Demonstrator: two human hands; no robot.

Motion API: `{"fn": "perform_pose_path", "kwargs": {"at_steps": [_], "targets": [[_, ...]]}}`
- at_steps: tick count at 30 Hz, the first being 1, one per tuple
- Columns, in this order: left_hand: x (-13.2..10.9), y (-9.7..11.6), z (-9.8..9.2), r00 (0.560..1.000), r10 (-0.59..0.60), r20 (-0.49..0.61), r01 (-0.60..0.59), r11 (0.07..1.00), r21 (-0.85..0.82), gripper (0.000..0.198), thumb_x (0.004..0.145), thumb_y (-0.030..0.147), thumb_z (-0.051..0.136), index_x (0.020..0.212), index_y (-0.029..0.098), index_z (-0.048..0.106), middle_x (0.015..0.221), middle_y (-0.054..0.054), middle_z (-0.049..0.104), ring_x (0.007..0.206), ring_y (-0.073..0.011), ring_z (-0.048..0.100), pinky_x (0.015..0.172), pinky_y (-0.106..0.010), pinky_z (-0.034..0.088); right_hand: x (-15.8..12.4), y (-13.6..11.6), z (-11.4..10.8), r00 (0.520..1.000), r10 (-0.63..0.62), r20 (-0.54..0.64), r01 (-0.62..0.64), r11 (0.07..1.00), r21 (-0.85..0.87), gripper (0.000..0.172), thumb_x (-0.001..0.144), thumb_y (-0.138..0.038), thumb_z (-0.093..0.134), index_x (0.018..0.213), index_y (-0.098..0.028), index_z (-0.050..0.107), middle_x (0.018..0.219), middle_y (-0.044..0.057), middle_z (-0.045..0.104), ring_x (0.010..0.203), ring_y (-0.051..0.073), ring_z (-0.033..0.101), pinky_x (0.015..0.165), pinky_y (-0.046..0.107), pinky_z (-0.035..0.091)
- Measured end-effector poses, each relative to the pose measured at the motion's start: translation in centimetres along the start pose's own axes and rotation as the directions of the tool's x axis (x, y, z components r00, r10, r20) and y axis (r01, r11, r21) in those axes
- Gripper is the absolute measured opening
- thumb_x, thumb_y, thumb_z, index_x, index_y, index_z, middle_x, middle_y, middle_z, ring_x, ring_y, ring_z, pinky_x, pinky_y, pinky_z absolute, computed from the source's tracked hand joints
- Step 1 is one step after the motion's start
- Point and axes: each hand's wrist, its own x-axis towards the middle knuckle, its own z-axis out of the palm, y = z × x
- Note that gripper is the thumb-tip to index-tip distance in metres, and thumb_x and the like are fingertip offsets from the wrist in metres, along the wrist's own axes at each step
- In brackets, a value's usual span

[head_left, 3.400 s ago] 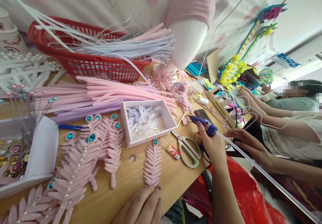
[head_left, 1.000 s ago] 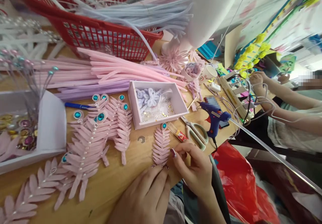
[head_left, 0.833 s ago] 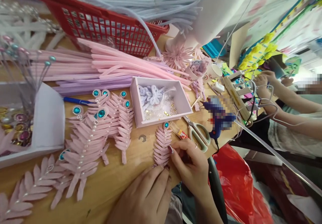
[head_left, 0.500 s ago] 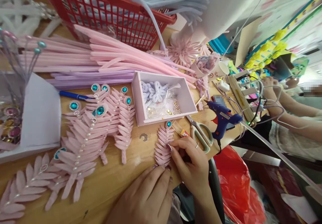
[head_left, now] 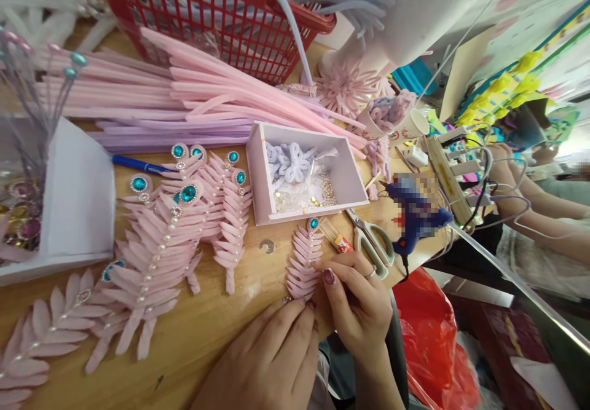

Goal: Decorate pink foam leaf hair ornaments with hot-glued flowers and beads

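A small pink feather-shaped piece (head_left: 304,261) with a blue gem at its top lies on the table between my hands. My left hand (head_left: 271,351) is closed at its lower end, fingertips pressed on the stem. My right hand (head_left: 359,299) is pinched just beside its right edge, thumb against forefinger; anything between those fingertips is too small to make out. Above the piece stands a white box (head_left: 304,173) with lilac loops and small beads. Scissors (head_left: 371,241) and a small clear packet (head_left: 336,235) lie above my right hand.
More gemmed pink feather pieces (head_left: 159,250) lie at left, near a blue pen (head_left: 141,165). Pink stems (head_left: 221,93) and a red basket (head_left: 221,23) are behind. At right are a blue glue gun (head_left: 415,213), a power strip (head_left: 449,179), a red bag (head_left: 431,336) and another person's arms (head_left: 530,195).
My right hand has drawn slightly away from the small feather piece, its thumbnail now turned into view. My left hand stays at the stem. The whole view has shifted a little.
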Motion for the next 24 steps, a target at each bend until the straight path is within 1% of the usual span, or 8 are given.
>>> {"fn": "perform_pose_path", "kwargs": {"at_steps": [4,8,11,13,17,19,24], "targets": [[-0.2,0.1,0.1,1.0,-0.019,-0.001,0.019,1.0,-0.012,0.042,0.108,0.008,0.036,0.112,0.015,0.077,0.115,-0.002,0.078,0.112,-0.0163,0.067,0.105,-0.028,0.052,0.1,0.1,0.2,1.0,0.001,0.001,-0.001,1.0,-0.015,0.024,0.096,-0.006,0.061,0.1,-0.023,0.077,0.086,0.004,0.071,0.075,0.017,0.068,0.067,0.029,0.056],[-0.5,0.2,0.3,1.0,-0.031,-0.002,0.03,0.999,-0.026,0.045,0.11,0.009,0.032,0.113,0.015,0.076,0.117,-0.002,0.078,0.114,-0.0169,0.066,0.109,-0.029,0.049,0.1,0.2,0.2,1.0,-0.018,-0.003,0.018,0.999,-0.026,0.026,0.095,-0.005,0.061,0.101,-0.023,0.078,0.085,0.003,0.07,0.075,0.017,0.068,0.068,0.029,0.057],[-0.6,0.2,0.4,0.999,-0.036,-0.016,0.036,0.999,-0.034,0.043,0.109,0.008,0.034,0.112,0.014,0.076,0.117,-0.002,0.078,0.114,-0.0174,0.067,0.107,-0.029,0.049,0.1,0.2,0.1,1.0,-0.019,-0.011,0.018,1.0,-0.025,0.027,0.095,-0.004,0.06,0.101,-0.024,0.078,0.086,0.003,0.071,0.076,0.017,0.069,0.068,0.028,0.056],[-0.7,0.2,0.5,1.0,-0.026,-0.013,0.025,0.999,-0.034,0.042,0.109,0.008,0.035,0.113,0.014,0.076,0.118,-0.002,0.078,0.114,-0.0178,0.067,0.106,-0.029,0.05,0.0,0.2,0.1,0.999,-0.013,-0.042,0.012,1.0,-0.021,0.026,0.095,-0.004,0.06,0.1,-0.024,0.077,0.085,0.002,0.071,0.075,0.017,0.068,0.067,0.028,0.056],[-1.0,0.1,0.9,0.999,0.0,-0.032,-0.001,0.999,-0.04,0.044,0.11,0.009,0.032,0.112,0.013,0.076,0.118,-0.003,0.078,0.115,-0.0182,0.067,0.107,-0.029,0.049,-0.2,0.5,0.4,0.994,-0.003,-0.107,0.004,1.0,0.012,0.018,0.094,-0.007,0.065,0.101,-0.023,0.071,0.083,0.001,0.069,0.071,0.016,0.066,0.061,0.026,0.053],[-1.2,-0.1,1.3,0.999,0.009,-0.051,-0.011,0.999,-0.038,0.045,0.11,0.009,0.031,0.111,0.013,0.076,0.117,-0.003,0.078,0.113,-0.018,0.068,0.107,-0.028,0.05,-0.2,0.5,0.6,0.991,-0.001,-0.132,0.004,1.0,0.02,0.016,0.091,-0.008,0.069,0.096,-0.023,0.066,0.081,-0.001,0.067,0.068,0.014,0.063,0.057,0.023,0.051],[-1.4,-0.8,2.0,0.991,0.077,-0.107,-0.076,0.997,0.011,0.043,0.109,0.009,0.033,0.108,0.015,0.076,0.113,-0.001,0.08,0.108,-0.0167,0.072,0.103,-0.026,0.052,-0.2,0.3,1.0,0.984,-0.043,-0.175,0.044,0.999,-0.002,0.019,0.09,-0.006,0.067,0.088,-0.023,0.059,0.076,-0.003,0.06,0.065,0.012,0.06,0.056,0.022,0.05]]}}
